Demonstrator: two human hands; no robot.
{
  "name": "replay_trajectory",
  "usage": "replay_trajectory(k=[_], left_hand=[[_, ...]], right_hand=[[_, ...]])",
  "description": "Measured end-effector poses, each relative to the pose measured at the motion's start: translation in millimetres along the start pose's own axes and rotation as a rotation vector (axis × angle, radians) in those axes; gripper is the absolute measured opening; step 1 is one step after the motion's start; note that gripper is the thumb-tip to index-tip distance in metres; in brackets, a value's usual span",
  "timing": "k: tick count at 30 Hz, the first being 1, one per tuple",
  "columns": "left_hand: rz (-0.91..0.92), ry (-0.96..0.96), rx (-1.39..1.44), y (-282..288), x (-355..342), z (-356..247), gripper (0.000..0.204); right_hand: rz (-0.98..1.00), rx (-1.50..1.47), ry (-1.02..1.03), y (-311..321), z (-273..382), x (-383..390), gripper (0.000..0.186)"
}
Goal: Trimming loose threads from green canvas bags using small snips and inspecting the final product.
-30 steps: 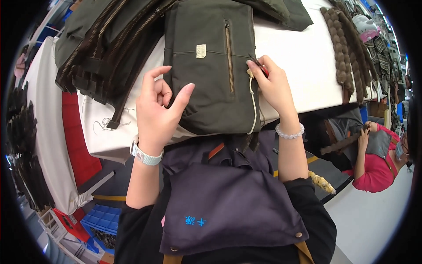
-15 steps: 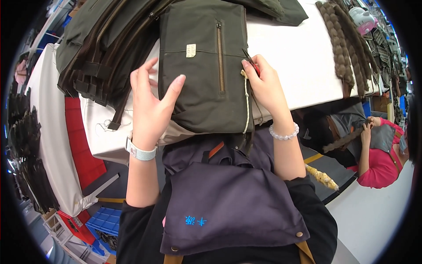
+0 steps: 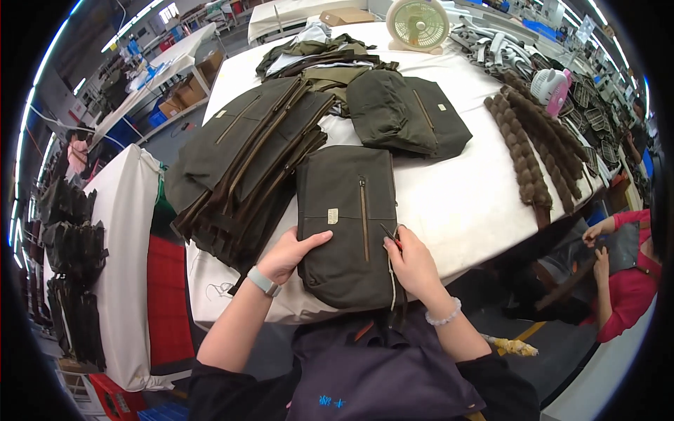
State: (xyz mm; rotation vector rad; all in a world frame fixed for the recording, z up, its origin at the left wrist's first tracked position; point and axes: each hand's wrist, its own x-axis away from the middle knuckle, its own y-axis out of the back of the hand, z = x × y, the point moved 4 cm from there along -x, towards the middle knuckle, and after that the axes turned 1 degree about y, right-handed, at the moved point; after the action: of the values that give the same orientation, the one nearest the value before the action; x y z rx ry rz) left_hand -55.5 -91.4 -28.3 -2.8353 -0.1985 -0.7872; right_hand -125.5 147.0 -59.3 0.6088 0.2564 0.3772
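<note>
A dark olive fabric bag panel [image 3: 344, 277] with a vertical brass zipper [image 3: 364, 217] and a small pale label [image 3: 333, 216] lies at the table's near edge. My left hand [image 3: 286, 254] grips its left side, thumb on top and the other fingers partly hidden beneath. At the right side, my right hand [image 3: 415, 265] is closed around small thread snips; their dark blades and a bit of red handle [image 3: 399, 244] show by the bag's edge. A pale cord [image 3: 393, 281] hangs below that hand.
A stack of olive zippered bags [image 3: 246, 154] lies left, another olive bag [image 3: 404, 116] beyond. Brown braided straps [image 3: 516, 154], a pink-and-white fan [image 3: 551, 90] and a larger fan [image 3: 419, 27] stand on the white-covered table [image 3: 463, 210]. A person in pink [image 3: 621, 302] handles a strap at right.
My left hand has come down from open above the bag to grip its left edge. My right hand stays at the right edge with the snips. The view has tilted up, showing more table.
</note>
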Motion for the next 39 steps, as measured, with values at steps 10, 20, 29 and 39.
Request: replay_trajectory(k=[10,20,29,39], left_hand=[[-0.099,-0.460,-0.142,-9.6,26.7,-43.3,0.041],[0.273,-0.661,-1.156,-74.3,153.9,-193.7,0.045],[0.264,-0.919,-1.761,-114.2,36.6,-241.8,0.059],[0.068,-1.154,-1.478,-105.2,42.7,-50.9,0.052]], right_hand=[[-0.391,0.214,0.214,139.0,45.6,-26.4,0.045],[-0.239,-0.639,0.554,153.2,97.5,-16.6,0.122],[-0.131,-0.805,-0.192,99.2,7.7,43.2,0.055],[0.117,-0.846,-0.316,104.9,-27.2,63.3,0.032]])
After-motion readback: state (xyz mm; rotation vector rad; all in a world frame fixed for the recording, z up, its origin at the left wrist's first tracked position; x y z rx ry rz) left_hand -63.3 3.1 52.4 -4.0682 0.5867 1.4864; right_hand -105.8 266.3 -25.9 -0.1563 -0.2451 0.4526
